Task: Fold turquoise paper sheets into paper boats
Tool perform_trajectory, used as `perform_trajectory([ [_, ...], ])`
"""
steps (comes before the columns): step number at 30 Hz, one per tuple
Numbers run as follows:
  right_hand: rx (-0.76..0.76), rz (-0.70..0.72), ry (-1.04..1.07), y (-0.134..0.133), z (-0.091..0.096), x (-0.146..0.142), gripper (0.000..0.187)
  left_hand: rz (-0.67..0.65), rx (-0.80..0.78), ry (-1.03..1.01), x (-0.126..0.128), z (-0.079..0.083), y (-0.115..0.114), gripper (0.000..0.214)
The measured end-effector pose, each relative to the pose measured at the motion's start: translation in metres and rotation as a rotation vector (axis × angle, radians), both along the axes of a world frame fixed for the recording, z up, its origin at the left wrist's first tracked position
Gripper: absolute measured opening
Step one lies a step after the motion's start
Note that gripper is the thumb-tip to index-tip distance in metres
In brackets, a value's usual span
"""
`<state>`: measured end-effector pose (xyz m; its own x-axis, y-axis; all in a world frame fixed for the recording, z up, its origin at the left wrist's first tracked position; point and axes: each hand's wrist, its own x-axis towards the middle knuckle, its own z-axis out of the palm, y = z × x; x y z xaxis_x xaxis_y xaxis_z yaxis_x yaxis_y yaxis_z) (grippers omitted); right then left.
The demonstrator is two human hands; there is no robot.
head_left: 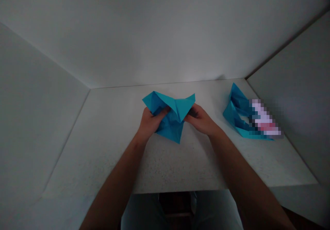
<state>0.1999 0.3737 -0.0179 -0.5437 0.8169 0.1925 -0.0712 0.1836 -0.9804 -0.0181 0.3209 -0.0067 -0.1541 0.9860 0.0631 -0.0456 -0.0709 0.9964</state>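
A folded sheet of blue paper (170, 130) with pointed corners and creases is held above the middle of the white surface. My left hand (151, 121) grips its left side, the thumb lying across the inside of a fold. My right hand (199, 118) pinches the paper's right side; its fingertips are partly hidden behind a raised flap. To the right lies a second folded blue paper piece (234, 115), shaped like an open boat, apart from both hands.
A blurred-out white and red patch (265, 120) covers part of the second paper piece. The white surface (103, 137) has speckled marks and is bounded by walls at the left, back and right (296, 79). Its front edge lies just before my legs (216, 209).
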Motion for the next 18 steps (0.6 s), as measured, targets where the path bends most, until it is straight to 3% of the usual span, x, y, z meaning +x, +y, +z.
perform_trajectory([
  [6, -0.05, -0.074, 0.033, -0.003, 0.0, 0.0, 0.085, -0.045, 0.0, 0.103, -0.005, 0.003, 0.0, 0.028],
  [9, -0.04, -0.026, 0.006, -0.005, 0.004, 0.006, 0.093, -0.13, -0.012, 0.116, -0.004, 0.003, -0.001, 0.028],
  [14, 0.042, 0.102, -0.016, -0.009, 0.01, 0.006, 0.091, -0.116, -0.041, 0.062, 0.0, 0.002, -0.005, 0.034],
  [18, 0.041, -0.107, -0.04, -0.01, 0.012, -0.001, 0.056, -0.168, -0.035, 0.099, 0.001, 0.004, -0.008, 0.03],
])
